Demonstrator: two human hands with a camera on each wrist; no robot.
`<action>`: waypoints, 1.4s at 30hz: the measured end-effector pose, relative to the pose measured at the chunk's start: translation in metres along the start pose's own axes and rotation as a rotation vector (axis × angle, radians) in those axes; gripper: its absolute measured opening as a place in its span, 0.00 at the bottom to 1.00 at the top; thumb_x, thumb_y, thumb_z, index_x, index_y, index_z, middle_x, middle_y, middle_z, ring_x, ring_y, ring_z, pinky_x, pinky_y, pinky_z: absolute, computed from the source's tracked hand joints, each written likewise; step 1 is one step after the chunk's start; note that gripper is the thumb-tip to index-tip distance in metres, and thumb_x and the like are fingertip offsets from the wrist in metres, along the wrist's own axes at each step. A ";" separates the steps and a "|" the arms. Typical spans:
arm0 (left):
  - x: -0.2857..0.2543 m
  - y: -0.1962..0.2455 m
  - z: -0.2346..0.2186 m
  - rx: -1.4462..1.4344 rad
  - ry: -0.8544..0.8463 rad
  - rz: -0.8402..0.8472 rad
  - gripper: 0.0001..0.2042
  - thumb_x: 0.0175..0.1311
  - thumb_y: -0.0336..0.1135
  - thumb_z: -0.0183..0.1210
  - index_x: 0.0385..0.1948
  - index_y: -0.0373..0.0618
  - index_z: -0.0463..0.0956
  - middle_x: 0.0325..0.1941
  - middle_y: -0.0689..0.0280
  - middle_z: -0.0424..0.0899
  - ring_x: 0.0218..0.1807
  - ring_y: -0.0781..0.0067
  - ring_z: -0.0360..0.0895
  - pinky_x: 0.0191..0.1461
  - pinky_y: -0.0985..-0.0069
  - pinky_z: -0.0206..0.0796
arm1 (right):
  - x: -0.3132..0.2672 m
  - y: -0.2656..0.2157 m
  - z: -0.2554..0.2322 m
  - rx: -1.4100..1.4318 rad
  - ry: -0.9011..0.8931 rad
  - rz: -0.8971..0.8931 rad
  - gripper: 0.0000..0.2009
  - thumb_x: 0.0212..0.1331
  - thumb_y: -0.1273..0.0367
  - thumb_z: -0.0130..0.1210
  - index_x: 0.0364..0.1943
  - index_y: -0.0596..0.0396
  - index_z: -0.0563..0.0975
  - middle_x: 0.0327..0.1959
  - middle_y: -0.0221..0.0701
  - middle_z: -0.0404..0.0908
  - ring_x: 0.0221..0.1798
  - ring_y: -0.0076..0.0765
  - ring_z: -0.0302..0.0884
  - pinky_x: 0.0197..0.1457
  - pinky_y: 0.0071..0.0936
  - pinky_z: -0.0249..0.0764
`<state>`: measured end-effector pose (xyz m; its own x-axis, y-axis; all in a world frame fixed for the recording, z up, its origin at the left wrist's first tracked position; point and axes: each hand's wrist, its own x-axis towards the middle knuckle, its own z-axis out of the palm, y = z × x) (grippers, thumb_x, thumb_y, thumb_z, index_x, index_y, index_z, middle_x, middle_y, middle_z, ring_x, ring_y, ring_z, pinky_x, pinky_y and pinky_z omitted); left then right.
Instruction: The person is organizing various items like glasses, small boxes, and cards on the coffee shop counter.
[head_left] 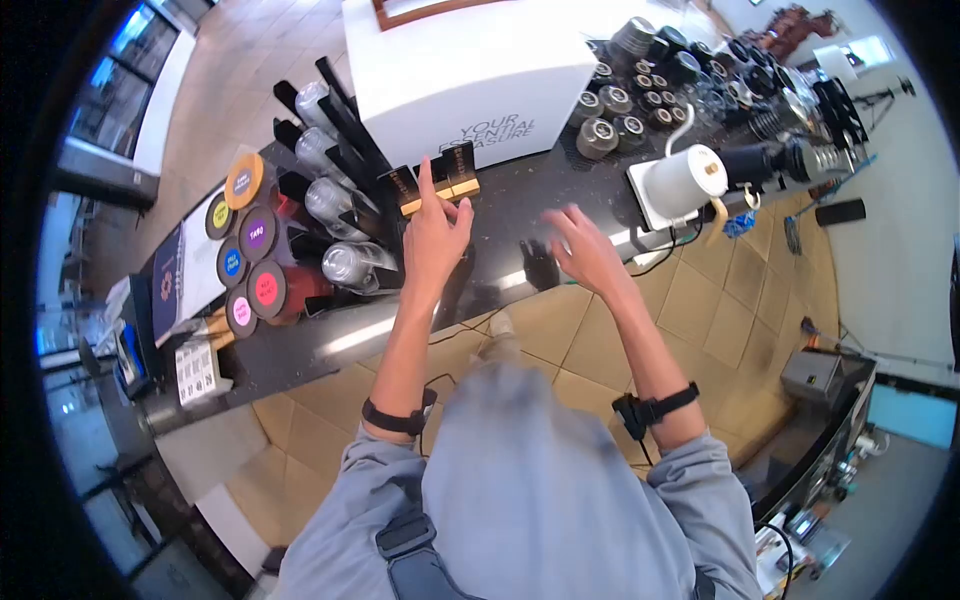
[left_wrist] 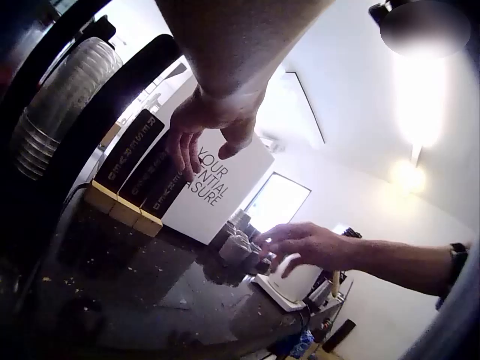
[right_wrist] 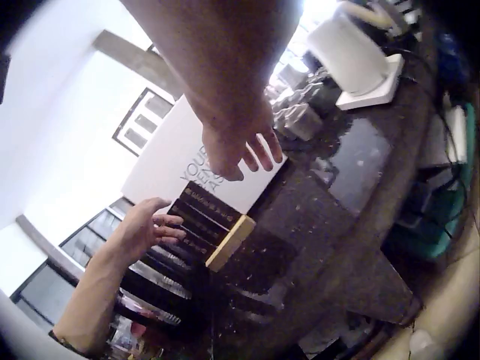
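Observation:
Three black RESERVED signs (left_wrist: pixel 136 154) on wooden bases stand side by side on the dark counter (head_left: pixel 500 250). My left hand (head_left: pixel 437 228) is at these signs, its index finger extended and overlapping them in the head view. In the right wrist view, the left hand (right_wrist: pixel 146 229) has its fingers spread beside the signs' upper ends, with nothing gripped. My right hand (head_left: pixel 588 252) hovers over the counter to the right of the signs, fingers loosely bent and holding nothing; it is slightly blurred.
Behind the signs stands a white box (head_left: pixel 480 80) with printed lettering. Stacked clear cups (head_left: pixel 345 265) in black holders and colour-lidded jars (head_left: pixel 268 285) are to the left. A white kettle (head_left: pixel 680 185) on its base and several small glass jars (head_left: pixel 598 135) are to the right.

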<state>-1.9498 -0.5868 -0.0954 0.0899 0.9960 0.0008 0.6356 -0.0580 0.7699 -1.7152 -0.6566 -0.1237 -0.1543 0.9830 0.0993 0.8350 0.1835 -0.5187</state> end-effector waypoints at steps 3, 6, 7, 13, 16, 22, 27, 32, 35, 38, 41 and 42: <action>0.004 0.000 0.002 0.034 0.042 -0.068 0.41 0.63 0.39 0.58 0.74 0.43 0.43 0.28 0.60 0.84 0.33 0.55 0.84 0.42 0.60 0.74 | 0.061 -0.023 0.000 0.010 0.049 -0.162 0.21 0.57 0.73 0.55 0.57 0.50 0.71 0.54 0.38 0.73 0.55 0.50 0.75 0.54 0.42 0.75; 0.006 -0.004 0.010 0.126 0.045 -0.122 0.39 0.63 0.40 0.57 0.73 0.44 0.46 0.27 0.58 0.85 0.31 0.50 0.83 0.39 0.56 0.74 | 0.105 -0.039 0.011 0.013 0.101 -0.281 0.23 0.55 0.74 0.56 0.58 0.51 0.70 0.55 0.38 0.72 0.57 0.48 0.74 0.56 0.41 0.76; 0.005 -0.005 0.011 0.130 0.052 -0.144 0.39 0.63 0.40 0.57 0.73 0.44 0.46 0.27 0.58 0.85 0.31 0.50 0.83 0.39 0.56 0.74 | 0.114 -0.043 0.016 -0.047 0.111 -0.310 0.24 0.54 0.74 0.57 0.58 0.52 0.70 0.54 0.37 0.73 0.57 0.47 0.75 0.55 0.40 0.76; 0.002 -0.002 0.018 0.168 0.111 -0.164 0.28 0.65 0.35 0.57 0.67 0.50 0.59 0.25 0.56 0.83 0.32 0.48 0.83 0.36 0.56 0.72 | 0.129 -0.041 0.046 -0.274 0.073 -0.314 0.20 0.53 0.73 0.59 0.52 0.52 0.72 0.48 0.35 0.75 0.52 0.44 0.77 0.47 0.38 0.79; 0.004 -0.018 0.029 0.198 0.197 -0.046 0.17 0.67 0.33 0.55 0.56 0.50 0.71 0.24 0.55 0.81 0.30 0.48 0.82 0.35 0.56 0.70 | 0.122 -0.033 0.042 -0.242 0.046 -0.256 0.14 0.54 0.73 0.58 0.45 0.53 0.72 0.43 0.34 0.76 0.46 0.43 0.79 0.43 0.38 0.79; -0.013 -0.007 0.038 0.184 0.233 0.023 0.07 0.67 0.34 0.55 0.41 0.49 0.80 0.17 0.58 0.79 0.25 0.52 0.81 0.32 0.60 0.70 | 0.079 0.007 0.018 -0.134 0.111 -0.209 0.05 0.60 0.72 0.55 0.37 0.52 0.71 0.36 0.33 0.76 0.40 0.44 0.80 0.37 0.41 0.77; -0.055 0.007 0.046 0.177 0.154 -0.027 0.06 0.68 0.37 0.55 0.40 0.52 0.79 0.15 0.63 0.78 0.22 0.59 0.80 0.29 0.62 0.70 | 0.014 0.018 -0.013 0.025 0.084 -0.089 0.05 0.63 0.70 0.55 0.36 0.55 0.71 0.34 0.35 0.77 0.35 0.48 0.79 0.35 0.41 0.73; -0.116 0.022 0.059 0.008 0.092 -0.177 0.04 0.68 0.37 0.54 0.38 0.54 0.76 0.23 0.50 0.81 0.32 0.41 0.79 0.33 0.50 0.68 | -0.049 0.036 -0.023 0.421 -0.071 0.152 0.08 0.65 0.68 0.56 0.34 0.59 0.73 0.25 0.38 0.78 0.24 0.39 0.79 0.31 0.32 0.72; -0.170 0.023 0.069 -0.040 0.184 -0.234 0.03 0.65 0.34 0.57 0.37 0.52 0.76 0.24 0.52 0.82 0.32 0.44 0.80 0.33 0.51 0.68 | -0.093 0.031 -0.028 0.632 -0.195 0.220 0.09 0.67 0.68 0.55 0.34 0.61 0.72 0.23 0.38 0.78 0.22 0.31 0.79 0.29 0.29 0.72; -0.236 0.038 0.079 0.034 0.198 -0.266 0.07 0.61 0.25 0.57 0.39 0.47 0.76 0.22 0.62 0.81 0.26 0.66 0.81 0.28 0.68 0.69 | -0.135 0.032 -0.028 0.674 -0.328 0.158 0.10 0.68 0.68 0.54 0.34 0.61 0.73 0.24 0.36 0.78 0.23 0.27 0.80 0.28 0.28 0.72; -0.310 0.059 0.080 -0.028 0.259 -0.416 0.04 0.62 0.30 0.58 0.37 0.49 0.76 0.24 0.59 0.83 0.31 0.54 0.82 0.33 0.61 0.70 | -0.174 0.040 -0.003 0.688 -0.465 -0.007 0.09 0.67 0.68 0.54 0.34 0.61 0.73 0.23 0.35 0.78 0.22 0.28 0.80 0.28 0.28 0.73; -0.336 0.049 0.090 -0.035 0.314 -0.419 0.05 0.63 0.30 0.57 0.38 0.50 0.77 0.22 0.63 0.83 0.29 0.60 0.82 0.33 0.65 0.70 | -0.187 0.032 -0.002 0.691 -0.493 -0.016 0.09 0.66 0.67 0.55 0.34 0.61 0.73 0.21 0.37 0.77 0.22 0.32 0.79 0.29 0.30 0.72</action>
<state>-1.8799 -0.9307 -0.1151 -0.4040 0.9063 -0.1244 0.5416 0.3466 0.7659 -1.6583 -0.8347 -0.1571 -0.5094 0.8399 -0.1874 0.3457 0.0002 -0.9383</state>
